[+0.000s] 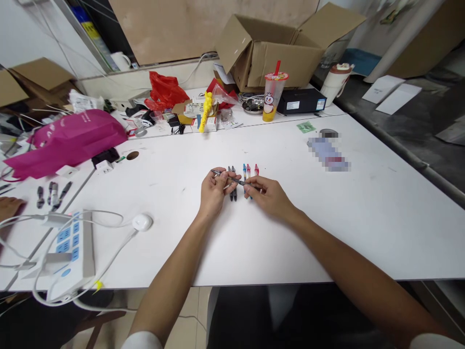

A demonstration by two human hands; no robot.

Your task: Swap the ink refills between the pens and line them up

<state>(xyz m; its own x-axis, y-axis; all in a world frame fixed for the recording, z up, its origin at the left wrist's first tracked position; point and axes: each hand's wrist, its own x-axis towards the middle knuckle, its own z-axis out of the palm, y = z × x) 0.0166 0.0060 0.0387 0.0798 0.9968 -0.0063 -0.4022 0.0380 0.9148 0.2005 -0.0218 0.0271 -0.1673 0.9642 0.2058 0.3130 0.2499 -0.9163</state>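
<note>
A slim dark pen (238,181) is held level between my two hands, above the white table (290,252). My left hand (211,194) pinches it near its left end, the tip poking out past the fingers. At the other end, the fingers of my right hand (271,195) are closed on it. Below and behind the hands, several pens lie side by side: dark pens (233,197) at the left, a blue pen (244,168), and red pens (256,169) at the right. My fingers hide parts of them.
A power strip (74,247) with looping white cables and a white round-edged case (142,222) lie left. Farther back are a magenta bag (76,138), a drink cup (273,94) and a cardboard box (283,63). Another person's hand (10,207) shows at the left edge.
</note>
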